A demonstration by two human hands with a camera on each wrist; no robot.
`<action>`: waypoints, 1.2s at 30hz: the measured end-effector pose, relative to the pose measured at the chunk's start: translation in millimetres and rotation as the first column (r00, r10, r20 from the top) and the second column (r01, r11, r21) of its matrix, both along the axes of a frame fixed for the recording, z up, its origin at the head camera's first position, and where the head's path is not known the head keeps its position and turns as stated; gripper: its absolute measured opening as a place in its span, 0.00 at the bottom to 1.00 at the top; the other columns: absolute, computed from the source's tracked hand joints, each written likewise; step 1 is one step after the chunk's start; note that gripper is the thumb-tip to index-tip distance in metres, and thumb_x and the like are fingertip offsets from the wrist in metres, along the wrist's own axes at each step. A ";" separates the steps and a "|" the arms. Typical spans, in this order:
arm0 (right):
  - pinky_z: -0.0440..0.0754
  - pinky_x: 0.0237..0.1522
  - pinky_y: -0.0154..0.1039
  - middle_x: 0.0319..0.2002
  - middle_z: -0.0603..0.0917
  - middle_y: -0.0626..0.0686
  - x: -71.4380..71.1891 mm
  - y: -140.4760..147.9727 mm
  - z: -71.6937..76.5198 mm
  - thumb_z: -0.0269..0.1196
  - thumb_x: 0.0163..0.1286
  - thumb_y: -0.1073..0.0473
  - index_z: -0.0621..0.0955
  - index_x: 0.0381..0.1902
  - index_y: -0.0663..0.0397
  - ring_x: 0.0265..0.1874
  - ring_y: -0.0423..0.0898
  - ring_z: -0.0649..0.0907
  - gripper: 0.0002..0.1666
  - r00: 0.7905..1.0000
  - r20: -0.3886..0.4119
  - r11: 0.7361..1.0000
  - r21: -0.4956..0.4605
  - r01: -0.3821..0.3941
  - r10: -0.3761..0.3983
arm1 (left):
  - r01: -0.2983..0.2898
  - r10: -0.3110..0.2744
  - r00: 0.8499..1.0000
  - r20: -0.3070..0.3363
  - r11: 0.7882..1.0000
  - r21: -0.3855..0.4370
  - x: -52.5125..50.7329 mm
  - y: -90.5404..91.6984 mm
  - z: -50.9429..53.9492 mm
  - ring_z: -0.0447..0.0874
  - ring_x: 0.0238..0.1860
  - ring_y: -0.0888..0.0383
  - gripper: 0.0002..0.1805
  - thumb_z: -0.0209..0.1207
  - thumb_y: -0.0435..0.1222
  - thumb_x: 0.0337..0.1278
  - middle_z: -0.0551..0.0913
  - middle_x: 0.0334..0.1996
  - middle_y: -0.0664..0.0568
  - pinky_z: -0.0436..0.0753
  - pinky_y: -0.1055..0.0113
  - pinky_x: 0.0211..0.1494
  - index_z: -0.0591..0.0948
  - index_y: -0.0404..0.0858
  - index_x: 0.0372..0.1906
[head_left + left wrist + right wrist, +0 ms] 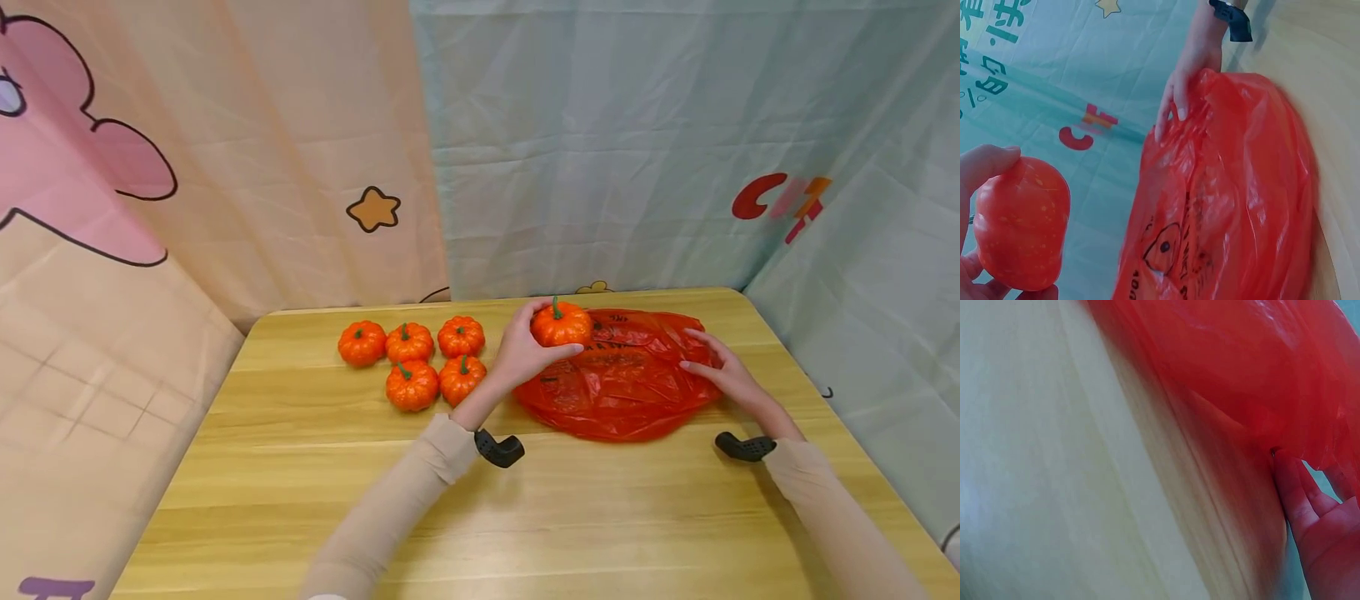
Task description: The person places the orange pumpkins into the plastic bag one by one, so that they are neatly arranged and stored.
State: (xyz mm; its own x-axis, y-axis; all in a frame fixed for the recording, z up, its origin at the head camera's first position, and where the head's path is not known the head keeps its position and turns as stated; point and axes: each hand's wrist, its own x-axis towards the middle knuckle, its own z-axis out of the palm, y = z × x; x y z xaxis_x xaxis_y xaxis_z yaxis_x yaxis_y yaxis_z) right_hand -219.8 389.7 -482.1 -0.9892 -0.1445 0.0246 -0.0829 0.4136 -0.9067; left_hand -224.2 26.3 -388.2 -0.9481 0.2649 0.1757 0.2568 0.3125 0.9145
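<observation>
My left hand (525,346) grips an orange miniature pumpkin (564,325) with a green stem, thumb on the near side and fingers behind. The pumpkin (1022,225) appears from below in the left wrist view. It is over the left end of a red plastic bag (622,383) with dark print. At the bag's right end my right hand (727,375) holds the edge between thumb and fingers. Red film (1241,381) covers part of the right fingers in the right wrist view. Several other pumpkins (412,386) are grouped left of my left hand.
A light wood table (570,525) carries everything. Printed curtains (600,150) enclose its back and sides, close behind the bag. Dark wrist-worn devices (501,450) sit at both cuffs.
</observation>
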 end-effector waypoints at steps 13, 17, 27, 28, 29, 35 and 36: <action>0.78 0.43 0.19 0.68 0.55 0.70 -0.6 0.8 0.8 0.56 0.72 0.55 0.54 0.75 0.54 0.45 0.19 0.72 0.39 1.000 0.026 1.000 -0.022 0.000 0.000 | 0.009 -0.009 1.000 0.018 1.000 -0.021 -4.5 52.0 -5.2 0.73 0.59 0.51 0.43 0.73 0.45 0.43 0.71 0.62 0.49 0.79 0.59 0.57 0.67 0.44 0.67; 0.78 0.43 0.19 0.68 0.55 0.70 -0.5 1.1 -0.1 0.56 0.72 0.54 0.54 0.75 0.54 0.45 0.20 0.72 0.39 1.000 0.026 1.000 -0.019 0.003 -0.002 | 0.023 -0.023 1.000 0.017 0.999 -0.027 -5.7 67.0 -10.4 0.73 0.57 0.53 0.42 0.73 0.45 0.43 0.71 0.61 0.50 0.80 0.62 0.56 0.67 0.45 0.66; 0.74 0.45 0.16 0.71 0.54 0.70 1.0 -1.9 0.2 0.56 0.72 0.54 0.54 0.74 0.54 0.48 0.21 0.68 0.38 1.000 0.021 1.000 0.004 -0.005 0.005 | 0.012 -0.011 1.000 0.019 0.998 -0.069 -8.2 94.4 -17.5 0.76 0.55 0.55 0.41 0.73 0.46 0.42 0.73 0.59 0.52 0.80 0.67 0.54 0.69 0.47 0.64; 0.73 0.45 0.16 0.71 0.54 0.70 0.8 -1.8 -0.2 0.56 0.72 0.54 0.54 0.74 0.54 0.49 0.22 0.68 0.38 1.000 0.017 1.000 0.005 -0.006 0.006 | 0.007 -0.005 1.000 0.022 0.997 -0.078 -8.6 96.5 -18.2 0.76 0.54 0.55 0.41 0.73 0.46 0.42 0.73 0.59 0.52 0.80 0.66 0.54 0.69 0.47 0.64; 0.73 0.45 0.15 0.71 0.53 0.70 0.6 -1.6 -0.5 0.56 0.72 0.54 0.54 0.74 0.54 0.49 0.22 0.67 0.38 1.000 0.015 1.000 0.004 -0.007 0.007 | 0.000 0.002 1.000 0.025 0.996 -0.085 -9.1 98.6 -19.0 0.76 0.54 0.55 0.41 0.74 0.46 0.42 0.73 0.59 0.52 0.80 0.66 0.54 0.69 0.47 0.64; 0.71 0.47 0.15 0.71 0.52 0.70 -0.5 0.0 -2.3 0.56 0.72 0.55 0.55 0.74 0.53 0.51 0.23 0.66 0.37 1.000 0.008 1.000 -0.011 -0.011 0.011 | -0.029 0.035 0.998 0.045 0.992 -0.126 -12.7 110.9 -24.2 0.75 0.54 0.54 0.40 0.74 0.48 0.41 0.73 0.57 0.50 0.80 0.64 0.52 0.70 0.48 0.64; 0.71 0.47 0.14 0.71 0.52 0.69 -0.5 0.1 -2.3 0.56 0.72 0.55 0.55 0.74 0.53 0.51 0.23 0.65 0.37 1.000 0.006 1.000 -0.009 -0.010 0.010 | -0.033 0.040 0.998 0.053 0.992 -0.124 -13.3 113.0 -25.3 0.75 0.53 0.54 0.40 0.74 0.48 0.41 0.74 0.57 0.51 0.80 0.64 0.52 0.70 0.49 0.63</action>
State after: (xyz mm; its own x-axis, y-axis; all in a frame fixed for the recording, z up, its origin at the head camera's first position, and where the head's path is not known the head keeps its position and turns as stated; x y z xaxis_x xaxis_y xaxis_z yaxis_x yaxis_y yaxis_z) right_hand -220.3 389.8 -484.4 -0.9878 -0.1545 0.0199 -0.0816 0.4050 -0.9107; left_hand -237.5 139.3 -413.5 -0.9648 0.2465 0.0913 0.1937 0.4314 0.8811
